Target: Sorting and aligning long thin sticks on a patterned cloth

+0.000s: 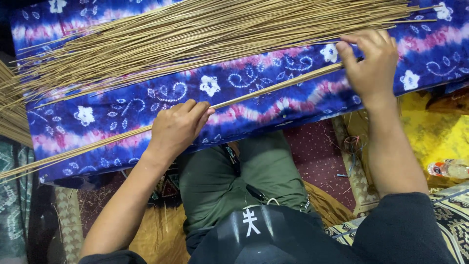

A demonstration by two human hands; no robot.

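On the blue tie-dye cloth (244, 93), a thin bundle of reed sticks (273, 89) runs off the left edge.
Left hand (177, 128) closes around it; right hand (371, 61) pinches its far end, fingertips hidden. A loose stick pile (195, 34) lies beyond.

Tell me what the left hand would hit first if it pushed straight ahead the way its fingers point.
The left hand already rests on a thin bundle of sticks. Straight on lies bare blue patterned cloth, then probably the big loose spread of sticks, though depth is unclear.
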